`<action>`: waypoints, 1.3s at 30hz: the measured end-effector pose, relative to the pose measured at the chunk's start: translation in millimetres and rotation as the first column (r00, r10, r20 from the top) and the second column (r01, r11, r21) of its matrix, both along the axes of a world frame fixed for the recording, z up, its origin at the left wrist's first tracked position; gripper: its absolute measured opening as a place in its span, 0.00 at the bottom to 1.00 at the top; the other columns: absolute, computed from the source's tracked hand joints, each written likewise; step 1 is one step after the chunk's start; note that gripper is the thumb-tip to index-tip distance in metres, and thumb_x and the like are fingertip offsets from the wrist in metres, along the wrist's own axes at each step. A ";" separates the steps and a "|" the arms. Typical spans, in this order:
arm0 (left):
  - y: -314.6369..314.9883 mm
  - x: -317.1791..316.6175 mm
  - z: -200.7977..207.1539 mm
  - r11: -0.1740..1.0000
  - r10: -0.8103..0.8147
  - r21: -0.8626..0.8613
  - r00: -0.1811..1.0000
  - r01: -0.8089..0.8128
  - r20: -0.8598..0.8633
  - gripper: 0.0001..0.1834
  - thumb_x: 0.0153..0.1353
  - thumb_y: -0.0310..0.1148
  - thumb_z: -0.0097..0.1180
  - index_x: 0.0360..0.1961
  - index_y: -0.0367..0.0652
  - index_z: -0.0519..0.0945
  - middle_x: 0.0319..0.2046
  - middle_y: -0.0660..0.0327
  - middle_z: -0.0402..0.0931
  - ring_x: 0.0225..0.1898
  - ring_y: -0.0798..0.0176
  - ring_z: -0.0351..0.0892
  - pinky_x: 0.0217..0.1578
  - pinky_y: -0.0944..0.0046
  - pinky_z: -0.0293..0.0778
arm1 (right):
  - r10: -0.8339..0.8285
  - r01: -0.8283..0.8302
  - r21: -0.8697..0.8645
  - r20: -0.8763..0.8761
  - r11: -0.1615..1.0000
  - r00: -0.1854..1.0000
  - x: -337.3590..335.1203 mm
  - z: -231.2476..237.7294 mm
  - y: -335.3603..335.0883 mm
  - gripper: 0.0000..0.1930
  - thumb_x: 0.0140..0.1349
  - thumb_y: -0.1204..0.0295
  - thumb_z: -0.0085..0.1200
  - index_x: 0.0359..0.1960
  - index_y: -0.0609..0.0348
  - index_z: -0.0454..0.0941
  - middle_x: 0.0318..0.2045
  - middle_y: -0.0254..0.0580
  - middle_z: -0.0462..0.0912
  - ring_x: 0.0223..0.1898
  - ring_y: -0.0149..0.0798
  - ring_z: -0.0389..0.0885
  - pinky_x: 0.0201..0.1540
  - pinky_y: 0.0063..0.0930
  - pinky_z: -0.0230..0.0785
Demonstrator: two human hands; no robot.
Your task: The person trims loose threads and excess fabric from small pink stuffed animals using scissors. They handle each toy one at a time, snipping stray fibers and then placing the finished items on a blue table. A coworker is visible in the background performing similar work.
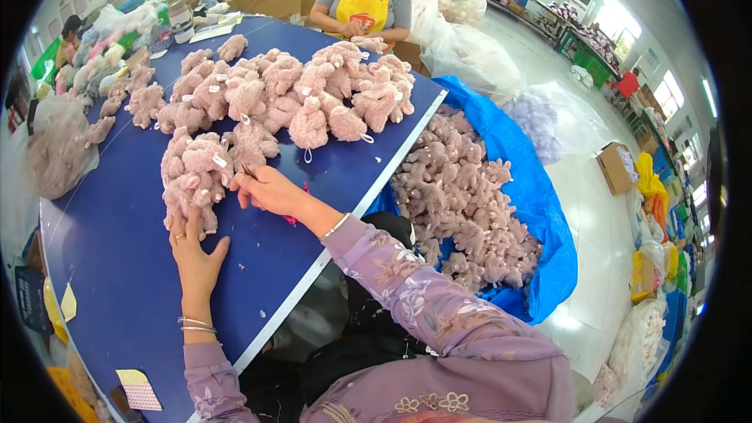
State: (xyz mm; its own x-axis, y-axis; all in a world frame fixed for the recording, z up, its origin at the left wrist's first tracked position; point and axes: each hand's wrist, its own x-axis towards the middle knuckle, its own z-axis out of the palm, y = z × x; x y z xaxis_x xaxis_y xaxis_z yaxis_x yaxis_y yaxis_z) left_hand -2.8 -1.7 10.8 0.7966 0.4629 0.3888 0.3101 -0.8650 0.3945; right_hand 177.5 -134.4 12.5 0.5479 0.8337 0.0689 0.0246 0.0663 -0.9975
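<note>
Pinkish-beige plush toys with white tags and loops lie piled on the blue table. At the pile's near side, my left hand rests stretched fingertips against the lower end of a plush toy, its thumb held apart. My right hand is closed in a pinch beside the same toy. A small dark pointed tool sticks out of that pinch; its kind is hard to make out. Under my right wrist, a bright pink object lies partly hidden on the table.
Right of the table edge, a blue plastic-lined container holds many similar toys. Across the table is a person in a yellow apron. Clear bags stand behind. A patterned card lies at the table's near left.
</note>
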 end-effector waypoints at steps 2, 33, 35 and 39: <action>1.3 4.5 -4.4 0.999 0.013 -0.048 0.999 -0.011 0.050 0.31 0.48 0.28 0.64 0.56 0.38 0.69 0.62 0.48 0.60 0.62 0.44 0.60 0.61 0.52 0.61 | -0.008 0.007 0.048 0.020 0.999 1.000 -3.3 0.4 1.6 0.16 0.71 0.59 0.40 0.39 0.58 0.76 0.21 0.35 0.78 0.20 0.24 0.69 0.24 0.20 0.62; 25.5 -10.4 -12.4 0.579 0.236 -0.760 0.832 0.294 0.501 0.19 0.64 0.30 0.45 0.54 0.32 0.69 0.47 0.56 0.74 0.47 0.62 0.75 0.49 0.63 0.71 | 0.020 -0.039 0.069 0.269 0.997 0.963 -10.4 -0.9 4.4 0.15 0.60 0.64 0.58 0.38 0.65 0.76 0.28 0.33 0.78 0.32 0.26 0.73 0.37 0.25 0.68; 12.2 -11.4 -9.0 0.380 0.323 -0.829 0.781 0.410 0.534 0.18 0.66 0.30 0.43 0.54 0.32 0.70 0.46 0.55 0.74 0.47 0.62 0.75 0.49 0.63 0.71 | 0.077 -0.109 0.133 0.226 0.985 0.971 -22.9 8.3 2.7 0.18 0.58 0.63 0.61 0.43 0.65 0.75 0.32 0.35 0.78 0.35 0.27 0.73 0.42 0.24 0.68; 2.1 -8.9 -12.6 0.352 0.203 -0.842 0.845 0.409 0.495 0.16 0.69 0.31 0.43 0.53 0.32 0.71 0.46 0.56 0.75 0.45 0.65 0.76 0.47 0.66 0.72 | 0.149 -0.169 0.061 0.252 0.984 0.956 -36.1 12.0 0.2 0.20 0.56 0.67 0.62 0.46 0.65 0.73 0.39 0.41 0.79 0.41 0.33 0.74 0.48 0.28 0.68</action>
State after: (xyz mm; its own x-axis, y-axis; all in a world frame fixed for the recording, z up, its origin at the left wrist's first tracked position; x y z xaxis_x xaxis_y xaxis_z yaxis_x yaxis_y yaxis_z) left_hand -11.7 0.4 -1.8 0.7282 0.6797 0.0881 -0.2278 0.1187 0.9665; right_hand 141.3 -134.3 24.5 0.3662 0.8949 0.2552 0.2508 0.1692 -0.9531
